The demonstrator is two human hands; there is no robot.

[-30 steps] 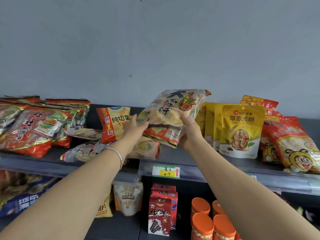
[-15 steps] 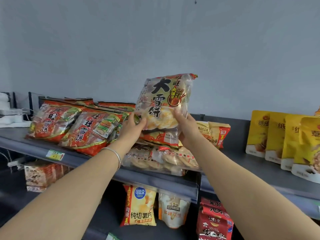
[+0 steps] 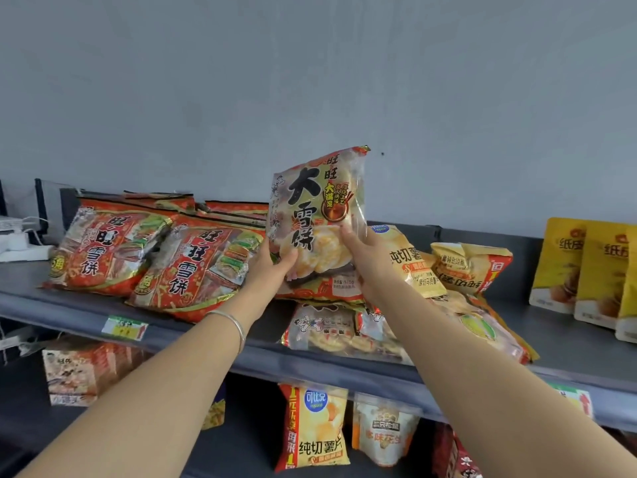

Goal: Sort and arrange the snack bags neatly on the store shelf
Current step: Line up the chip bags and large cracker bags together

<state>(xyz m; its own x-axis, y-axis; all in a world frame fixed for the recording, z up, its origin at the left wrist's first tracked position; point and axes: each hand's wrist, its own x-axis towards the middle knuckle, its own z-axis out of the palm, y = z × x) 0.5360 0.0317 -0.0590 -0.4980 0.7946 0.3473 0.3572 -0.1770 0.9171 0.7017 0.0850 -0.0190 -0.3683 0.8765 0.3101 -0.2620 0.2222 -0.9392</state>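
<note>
Both hands hold a clear rice-cracker bag (image 3: 315, 215) with big black characters upright above the grey top shelf (image 3: 262, 360). My left hand (image 3: 272, 267) grips its lower left edge. At its lower right side my right hand (image 3: 365, 260) grips it with the thumb on the front. Below it a similar clear bag (image 3: 331, 332) lies flat near the shelf's front. Two red rice-cracker bags (image 3: 148, 260) lean in a row just to the left. Yellow chip bags (image 3: 444, 267) lie jumbled to the right.
Yellow nut pouches (image 3: 586, 270) stand in a row at the far right. A white device with cables (image 3: 17, 239) sits at the shelf's far left. The lower shelf holds a chip bag (image 3: 315, 429), a peanut pouch (image 3: 382, 432) and boxed snacks (image 3: 79, 374). A grey wall rises behind.
Both hands have lifted the clear bag and tilted it from slanted to upright. It now hangs beside the red bags, and the view has swung left.
</note>
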